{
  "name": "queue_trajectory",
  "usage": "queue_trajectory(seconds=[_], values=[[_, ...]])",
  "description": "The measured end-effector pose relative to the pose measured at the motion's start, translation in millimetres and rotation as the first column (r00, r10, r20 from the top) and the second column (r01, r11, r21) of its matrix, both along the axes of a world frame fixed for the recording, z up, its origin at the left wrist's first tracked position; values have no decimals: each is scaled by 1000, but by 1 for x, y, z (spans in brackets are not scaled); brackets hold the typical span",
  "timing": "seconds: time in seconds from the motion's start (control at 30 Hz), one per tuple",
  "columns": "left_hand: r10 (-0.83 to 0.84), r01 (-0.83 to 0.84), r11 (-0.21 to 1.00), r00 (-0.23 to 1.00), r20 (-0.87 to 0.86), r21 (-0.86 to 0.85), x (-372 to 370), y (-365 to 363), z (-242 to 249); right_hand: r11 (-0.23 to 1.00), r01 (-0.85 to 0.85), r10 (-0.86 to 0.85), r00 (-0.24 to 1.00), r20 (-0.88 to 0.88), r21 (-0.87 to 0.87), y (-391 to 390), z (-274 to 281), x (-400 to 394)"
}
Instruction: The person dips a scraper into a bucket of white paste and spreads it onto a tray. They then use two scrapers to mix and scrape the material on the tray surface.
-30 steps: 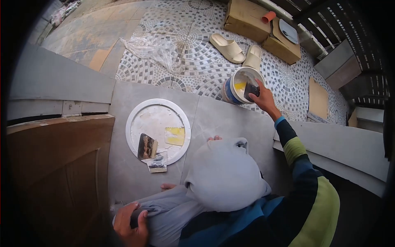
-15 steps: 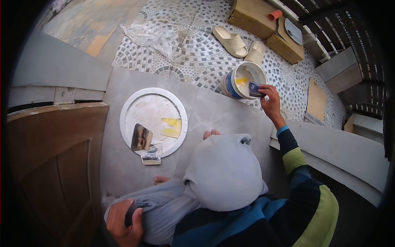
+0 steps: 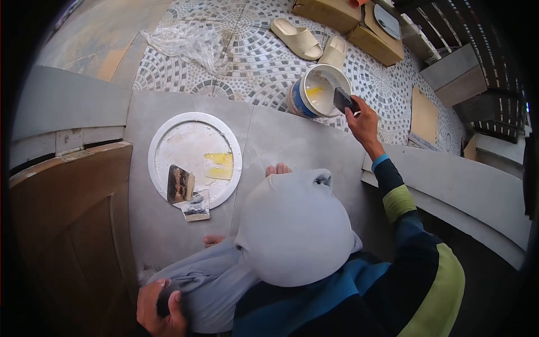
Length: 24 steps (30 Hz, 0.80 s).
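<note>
My right hand [image 3: 364, 119] grips a dark, flat rectangular scraper [image 3: 343, 101] between thumb and fingers. The scraper is tilted over the near right rim of a white bucket [image 3: 296, 100] with a blue label. Pale paste and a yellow patch show inside the bucket. At the lower left, my left hand [image 3: 159, 308] rests by my bent leg, its fingers curled around something dark that I cannot make out. A round white lid [image 3: 163, 135] smeared with paste bears a yellow-stained flat piece [image 3: 218, 165], a brown-and-black scraper [image 3: 179, 184] and a whitish flat piece [image 3: 196, 206] overhanging its edge.
Beige slippers [image 3: 297, 39] and cardboard boxes [image 3: 376, 39] lie beyond the bucket. Crumpled clear plastic [image 3: 188, 45] lies on the patterned tiles. A wooden door [image 3: 73, 213] stands at left, a grey ledge [image 3: 449, 185] at right.
My right hand has raised and turned the scraper from inside the bucket's mouth to over its rim. The whole view has shifted slightly. My left hand stays beside my leg.
</note>
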<state>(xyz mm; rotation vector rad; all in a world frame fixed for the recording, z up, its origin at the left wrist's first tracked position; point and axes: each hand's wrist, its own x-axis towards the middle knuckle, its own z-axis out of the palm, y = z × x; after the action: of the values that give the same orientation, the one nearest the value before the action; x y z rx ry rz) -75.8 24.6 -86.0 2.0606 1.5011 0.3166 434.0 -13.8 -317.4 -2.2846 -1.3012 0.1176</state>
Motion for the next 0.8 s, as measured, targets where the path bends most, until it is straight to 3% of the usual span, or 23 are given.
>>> queue_trajectory(seconds=[0.07,0.13,0.17,0.2,0.23,0.3,0.33,0.4,0.5,0.53,0.6,0.67,0.73,0.77,0.8], values=[[-3,3,1000,1000,-12,2,-9,1,3,998,-51,52,998,40,-42,-8,-7,5],[57,-56,998,998,38,-41,-21,0,6,994,4,-2,1000,13,-107,-4,3,1],[-6,3,1000,991,131,27,-46,3,-8,989,9,-11,1000,-11,-149,-6,1,2],[131,-137,990,978,160,26,-48,4,-8,999,22,-24,999,-45,-47,-10,-6,3],[168,-174,985,966,197,14,-56,11,-9,998,47,-51,996,-73,-48,-14,-3,3],[331,-351,936,853,402,-26,-78,21,-28,992,120,-103,958,-268,50,-31,-5,4],[369,-392,919,821,435,-40,-87,30,-41,979,111,-34,914,-405,169,-50,-30,21],[518,-516,842,695,498,-157,-98,45,-82,962,169,-32,851,-524,215,-80,-52,24],[628,-544,775,597,500,-323,-105,53,-161,986,117,-155,910,-384,-121,-110,-112,-44],[639,-519,769,609,469,-374,-104,53,-189,935,116,-194,959,-208,-336,-111,-134,-95],[625,-496,776,687,370,-389,-94,48,-231,692,184,-172,981,87,-698,-83,-153,-207],[586,-511,798,782,212,-321,-79,42,-255,593,204,-115,979,169,-779,-64,-163,-246],[590,-542,791,799,118,-285,-70,28,-270,638,146,-66,989,135,-756,-59,-171,-231],[597,-575,774,802,6,-265,-68,20,-277,839,25,17,997,71,-544,-77,-190,-186],[596,-602,761,796,-107,-243,-68,12,-287,955,-97,109,994,30,-279,-99,-206,-126]])
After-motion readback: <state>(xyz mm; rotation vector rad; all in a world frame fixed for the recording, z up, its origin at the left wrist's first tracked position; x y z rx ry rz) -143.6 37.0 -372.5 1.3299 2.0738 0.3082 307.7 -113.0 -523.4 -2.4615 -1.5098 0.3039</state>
